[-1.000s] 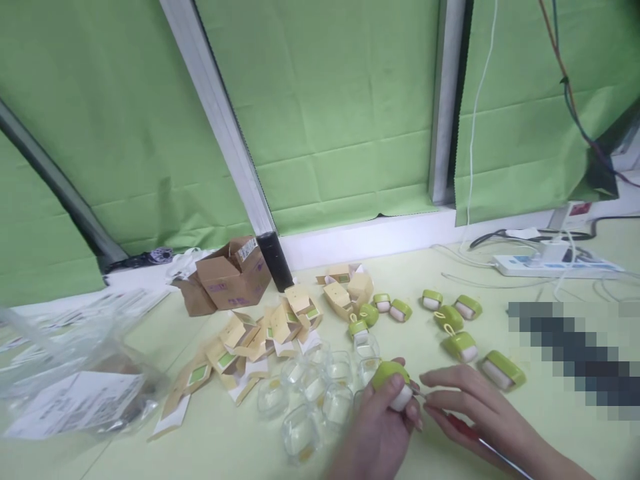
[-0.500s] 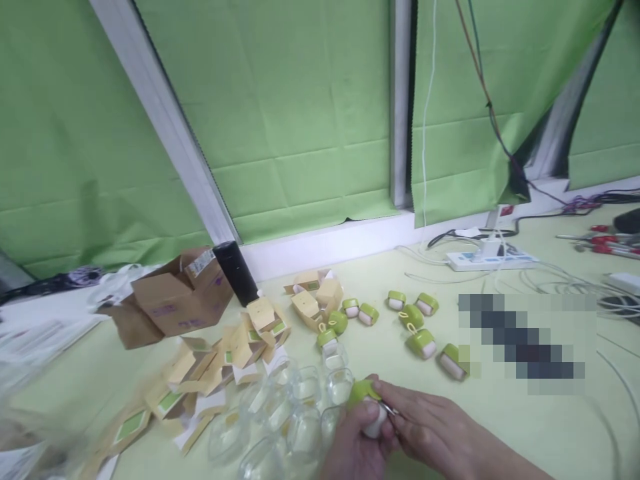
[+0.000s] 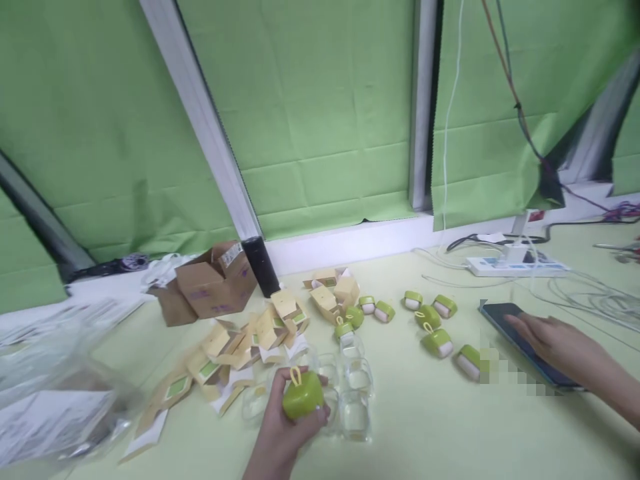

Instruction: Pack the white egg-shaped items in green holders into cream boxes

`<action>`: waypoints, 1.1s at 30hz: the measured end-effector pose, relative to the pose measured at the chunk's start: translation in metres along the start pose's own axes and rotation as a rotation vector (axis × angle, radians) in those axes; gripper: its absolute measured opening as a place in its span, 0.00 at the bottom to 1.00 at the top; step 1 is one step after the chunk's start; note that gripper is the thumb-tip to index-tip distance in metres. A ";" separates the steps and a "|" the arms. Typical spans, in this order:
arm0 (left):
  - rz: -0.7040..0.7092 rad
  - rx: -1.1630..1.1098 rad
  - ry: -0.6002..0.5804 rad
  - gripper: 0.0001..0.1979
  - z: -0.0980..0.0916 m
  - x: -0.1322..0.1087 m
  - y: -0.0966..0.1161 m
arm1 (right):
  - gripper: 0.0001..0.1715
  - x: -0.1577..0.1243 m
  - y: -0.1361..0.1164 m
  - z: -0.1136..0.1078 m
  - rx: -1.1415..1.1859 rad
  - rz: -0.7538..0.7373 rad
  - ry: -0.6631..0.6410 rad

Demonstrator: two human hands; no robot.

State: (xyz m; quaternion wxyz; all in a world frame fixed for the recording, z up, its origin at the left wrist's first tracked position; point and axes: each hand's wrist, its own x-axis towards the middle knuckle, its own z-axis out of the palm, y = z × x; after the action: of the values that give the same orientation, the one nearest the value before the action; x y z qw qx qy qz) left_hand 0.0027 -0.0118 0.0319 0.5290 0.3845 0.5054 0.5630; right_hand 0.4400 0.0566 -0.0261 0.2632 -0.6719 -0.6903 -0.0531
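My left hand (image 3: 285,427) is closed around a small green case (image 3: 302,395) with a yellow loop on top, held just above the pale green table (image 3: 425,427) near its front edge. Clear plastic shells (image 3: 350,393) lie right beside it. My right hand (image 3: 545,337) rests flat, fingers stretched out, on a dark phone (image 3: 520,340) at the right. More green cases (image 3: 435,337) lie scattered between the two hands.
Folded tan paper boxes (image 3: 250,337) are heaped at centre left, behind them a brown carton (image 3: 213,287) and a black cylinder (image 3: 260,265). A clear plastic bag (image 3: 55,393) lies at the far left. A white power strip (image 3: 515,267) and loose cables (image 3: 585,293) lie at the back right.
My right hand left the green case and moved right onto the phone. My left hand keeps the case and has shifted left. The view swung.
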 end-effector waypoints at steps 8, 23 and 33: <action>-0.043 0.097 -0.175 0.33 0.010 -0.005 -0.026 | 0.22 -0.021 -0.162 0.001 0.711 -0.153 -0.359; 0.085 0.147 -0.190 0.19 0.016 -0.009 -0.015 | 0.25 -0.012 -0.214 0.026 1.058 0.111 -0.227; 0.076 -0.239 -0.018 0.20 0.011 0.001 -0.010 | 0.24 0.003 -0.225 0.043 0.700 -0.320 -0.250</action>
State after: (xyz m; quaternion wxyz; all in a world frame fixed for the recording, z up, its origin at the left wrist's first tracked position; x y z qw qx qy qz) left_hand 0.0152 -0.0095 0.0237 0.5535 0.3428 0.4152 0.6355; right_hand 0.2126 0.0564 0.0016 0.3786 -0.4271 -0.7892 0.2268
